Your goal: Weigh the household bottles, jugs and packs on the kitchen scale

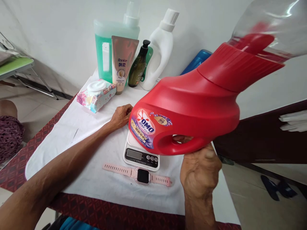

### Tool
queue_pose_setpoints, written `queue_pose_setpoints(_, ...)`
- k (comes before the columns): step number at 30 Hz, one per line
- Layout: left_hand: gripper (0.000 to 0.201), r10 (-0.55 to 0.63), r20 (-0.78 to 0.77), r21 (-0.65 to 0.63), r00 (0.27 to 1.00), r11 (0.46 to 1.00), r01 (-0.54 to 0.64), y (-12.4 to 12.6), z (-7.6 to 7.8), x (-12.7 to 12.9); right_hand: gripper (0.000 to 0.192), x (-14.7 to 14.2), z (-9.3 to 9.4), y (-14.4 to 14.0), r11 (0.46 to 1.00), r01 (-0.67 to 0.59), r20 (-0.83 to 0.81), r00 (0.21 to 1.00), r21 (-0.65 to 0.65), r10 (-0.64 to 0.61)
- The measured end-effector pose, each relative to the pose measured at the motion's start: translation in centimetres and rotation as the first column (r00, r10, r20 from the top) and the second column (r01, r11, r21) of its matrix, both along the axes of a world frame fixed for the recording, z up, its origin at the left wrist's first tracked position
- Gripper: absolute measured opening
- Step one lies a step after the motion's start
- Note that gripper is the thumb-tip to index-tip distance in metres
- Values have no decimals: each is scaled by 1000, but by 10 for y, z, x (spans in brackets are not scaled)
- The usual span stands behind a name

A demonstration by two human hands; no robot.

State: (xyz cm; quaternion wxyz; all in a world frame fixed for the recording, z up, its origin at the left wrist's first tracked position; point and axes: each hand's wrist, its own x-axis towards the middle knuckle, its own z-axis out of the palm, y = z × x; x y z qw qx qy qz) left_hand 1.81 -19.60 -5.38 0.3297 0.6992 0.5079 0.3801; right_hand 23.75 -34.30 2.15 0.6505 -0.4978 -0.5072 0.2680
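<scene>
Red plastic spreads across my remote view: my right hand (200,167) is clamped on the handle of the OMO bottle (184,108), which leans over the scale (141,158), its base low above the scale and its clear cap (271,28) raised to the right of it. I cannot tell whether the base touches the scale. My left hand (122,115) is well apart from the right one, at the scale's back left corner, with its fingertips hidden behind the bottle, so I cannot tell if they grip anything.

Just in front of the scale I see a pink watch (143,175) laid flat, strap spread sideways. Behind the scale to the left sits a pack of wipes (96,95); farther back stand a green jug (98,54), a Rejoice tube (122,64), a dark pump bottle (137,70) and a white bottle (166,48). A blue container (196,60) shows behind the scale to the right, partly hidden. Under the scale, white cloth (72,156) covers much of the table (88,207). Well to the right of the scale, dark slippers (278,187) lie on the floor (251,204)
</scene>
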Motion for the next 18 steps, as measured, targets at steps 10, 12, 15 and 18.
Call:
queue_pose_setpoints(10, 15, 12, -31, 42, 999, 999, -11, 4, -4, 0, 36, -1, 37, 12, 987, -124, 4, 992, -102, 125)
queue_pose_setpoints(12, 17, 23, -36, 54, 999, 998, -21, 5, -5, 0, 39, 0, 41, 14, 966, -199, -12, 980, -166, 200)
queue_pose_setpoints(15, 19, 10, -14, 37, 1000, 999, -9, 4, -4, -1, 47, -2, 38, 15, 965, -223, -80, 974, -135, 214)
queue_pose_setpoints(18, 20, -3, 22, 12, 1000, 1000, 2, 3, -1, -1, 55, -7, 31, 17, 985, -163, -104, 982, -59, 157)
